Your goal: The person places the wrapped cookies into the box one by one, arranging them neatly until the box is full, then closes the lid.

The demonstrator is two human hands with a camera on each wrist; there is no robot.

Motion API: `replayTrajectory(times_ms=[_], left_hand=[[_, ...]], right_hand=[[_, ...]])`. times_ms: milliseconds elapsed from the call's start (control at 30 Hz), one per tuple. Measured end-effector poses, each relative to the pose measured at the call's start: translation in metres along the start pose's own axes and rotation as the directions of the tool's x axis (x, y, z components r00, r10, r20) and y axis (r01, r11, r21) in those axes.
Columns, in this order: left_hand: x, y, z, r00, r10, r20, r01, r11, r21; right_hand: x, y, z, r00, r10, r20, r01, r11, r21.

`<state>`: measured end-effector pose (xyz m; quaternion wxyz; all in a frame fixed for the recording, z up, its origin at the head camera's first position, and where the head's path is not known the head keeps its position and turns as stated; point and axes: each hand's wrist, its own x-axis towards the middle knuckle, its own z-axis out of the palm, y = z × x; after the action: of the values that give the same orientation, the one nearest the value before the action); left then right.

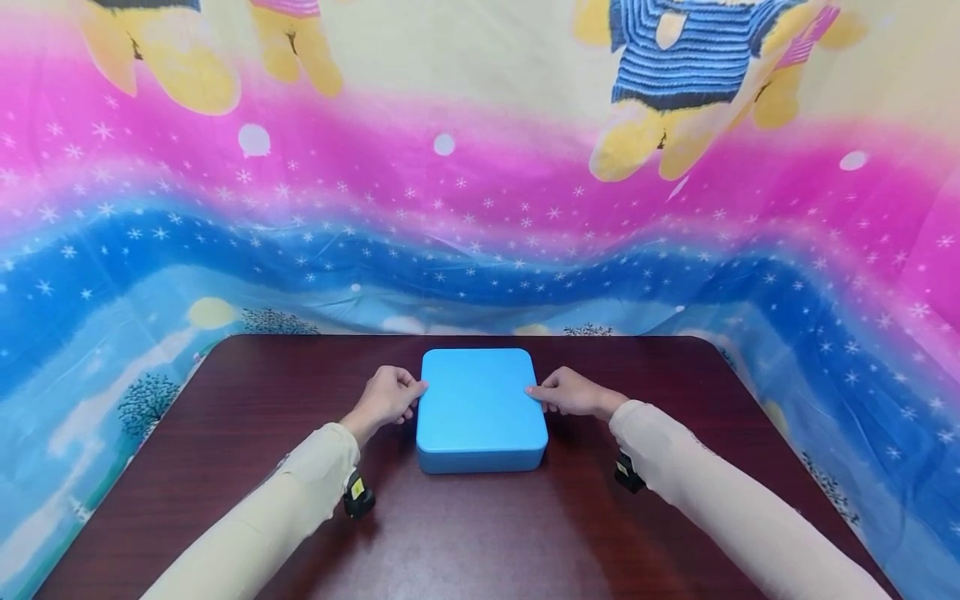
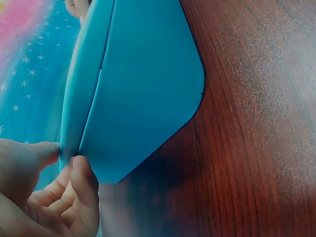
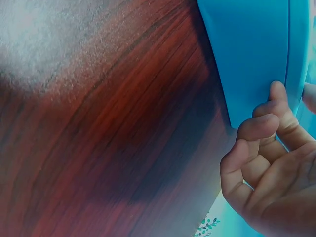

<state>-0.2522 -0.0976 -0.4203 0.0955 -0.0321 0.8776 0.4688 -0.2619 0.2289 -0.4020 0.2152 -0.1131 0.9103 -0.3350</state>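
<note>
A light blue square box (image 1: 482,404) with rounded corners sits on the dark wood table, its lid on. At the box's left side, my left hand (image 1: 388,394) pinches the lid's edge between thumb and index finger. My right hand (image 1: 573,392) does the same on the opposite side, thumb on top. In the left wrist view a seam runs between the lid (image 2: 81,89) and the box's side wall; the left fingertip presses at that seam. The right wrist view has the index fingertip at the seam too, with the other fingers loosely curled below. The box's inside is hidden.
The reddish-brown table (image 1: 480,533) has a rounded far edge just behind the box. A printed cloth (image 1: 480,217) with snowflakes and bears hangs behind and along both sides. Small black devices (image 1: 358,496) are worn on both wrists.
</note>
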Motion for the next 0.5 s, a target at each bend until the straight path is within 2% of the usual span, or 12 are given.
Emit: replayTrajectory(times_ms=[233,500], left_hand=[[-0.0002,-0.003,0.0015,1.0,-0.003,0.002,0.003,1.0,0.016],[-0.0076,0.0015,-0.0043,0.999,0.02,-0.038,-0.019,0.999,0.029]], right_hand=[[-0.003,-0.002,0.0039,0.998,0.028,-0.064,-0.029,0.999,-0.015],[-0.0058,-0.0044,0.0049,0.979,0.007,-0.205,-0.009,1.0,-0.011]])
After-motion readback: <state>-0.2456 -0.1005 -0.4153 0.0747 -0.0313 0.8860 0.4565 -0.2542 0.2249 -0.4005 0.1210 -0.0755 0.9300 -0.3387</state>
